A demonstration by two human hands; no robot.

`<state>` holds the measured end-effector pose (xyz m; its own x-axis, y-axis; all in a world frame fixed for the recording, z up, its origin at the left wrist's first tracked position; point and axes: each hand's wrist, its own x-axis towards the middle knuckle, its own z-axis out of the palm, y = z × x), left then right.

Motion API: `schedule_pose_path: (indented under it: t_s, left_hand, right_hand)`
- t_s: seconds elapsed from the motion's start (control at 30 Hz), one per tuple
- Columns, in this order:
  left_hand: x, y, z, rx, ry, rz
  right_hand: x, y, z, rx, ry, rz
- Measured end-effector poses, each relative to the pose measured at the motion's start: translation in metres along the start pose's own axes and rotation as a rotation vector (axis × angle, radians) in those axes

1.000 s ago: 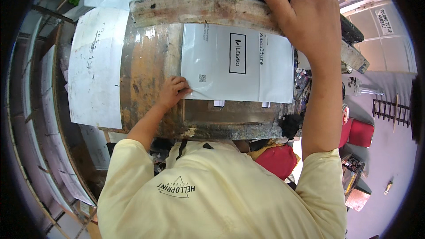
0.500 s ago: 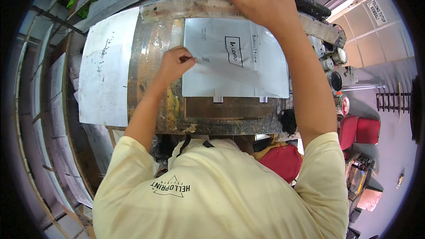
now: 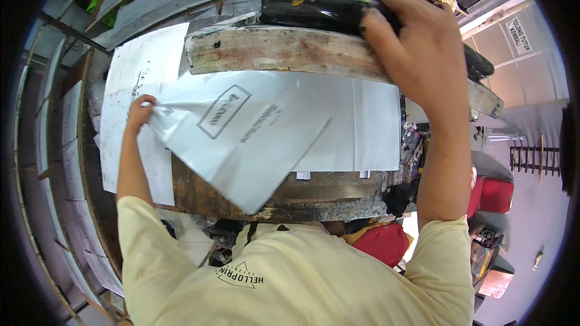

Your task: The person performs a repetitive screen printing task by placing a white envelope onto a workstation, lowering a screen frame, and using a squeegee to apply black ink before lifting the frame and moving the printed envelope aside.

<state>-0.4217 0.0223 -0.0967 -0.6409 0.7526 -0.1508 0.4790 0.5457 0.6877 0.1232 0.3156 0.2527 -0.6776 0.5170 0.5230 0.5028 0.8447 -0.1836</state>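
A glossy white plastic sheet (image 3: 235,160) slants across a brown, ink-stained work table (image 3: 199,182), its upper left corner drawn out to the left. On it a black rectangular outline (image 3: 223,111) encloses lettering, with more dark print beside it, all blurred. Black lettering with a triangular outline marks the pale yellow T-shirt (image 3: 290,265); bold black capitals fill a white wall sign (image 3: 521,36).

The left hand (image 3: 142,110) has thumb and fingers pinched together on the sheet's corner. The right hand (image 3: 420,42) is clamped on a long glossy black bar (image 3: 308,9), thumb on the near side, some fingertips hidden. Just below the bar runs a worn, ink-marked wooden beam (image 3: 272,51). Another smooth white sheet (image 3: 377,130) lies flat beneath the beam.
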Motion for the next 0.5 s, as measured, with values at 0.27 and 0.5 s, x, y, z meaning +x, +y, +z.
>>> schedule_pose_path:
  t_s: [0.27,0.5]
  left_hand:
    - [0.044,0.050,0.026,0.762,0.659,0.262]
    - [-0.218,0.264,0.342,0.366,-0.185,0.700]
  right_hand:
    - [0.012,-0.033,-0.003,0.039,-0.082,0.188]
    - [0.005,-0.019,-0.014,0.074,-0.216,0.262]
